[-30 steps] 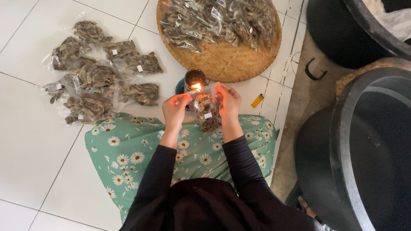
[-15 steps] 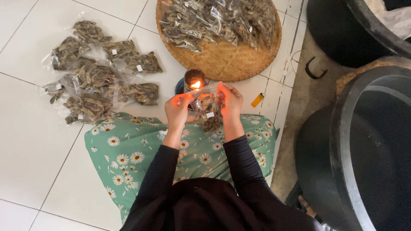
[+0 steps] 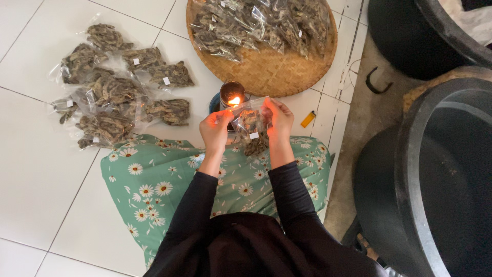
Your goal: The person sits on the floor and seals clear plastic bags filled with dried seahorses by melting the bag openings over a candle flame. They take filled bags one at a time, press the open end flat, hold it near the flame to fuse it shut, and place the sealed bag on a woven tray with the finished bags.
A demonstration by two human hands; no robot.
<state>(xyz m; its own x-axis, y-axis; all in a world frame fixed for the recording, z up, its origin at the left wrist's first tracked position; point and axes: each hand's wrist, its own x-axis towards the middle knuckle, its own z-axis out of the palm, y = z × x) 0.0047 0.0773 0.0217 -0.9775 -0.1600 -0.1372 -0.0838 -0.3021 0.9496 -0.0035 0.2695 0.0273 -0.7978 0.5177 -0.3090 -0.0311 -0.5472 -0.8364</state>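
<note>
Seen from above, the left hand (image 3: 215, 131) and right hand (image 3: 279, 119) pinch a small clear bag (image 3: 250, 128) of dark dried pieces, its top edge just beside a lit candle (image 3: 232, 95) on the tiled floor (image 3: 31, 169). More filled bags (image 3: 115, 84) lie at the left, and others fill a woven tray (image 3: 266, 72) beyond the candle. An orange lighter (image 3: 308, 118) lies near the right hand, and green daisy-print cloth (image 3: 154, 179) covers the lap.

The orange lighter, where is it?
In the head view, the orange lighter lies on the white floor tile, right of the right hand, below the woven tray.
</note>
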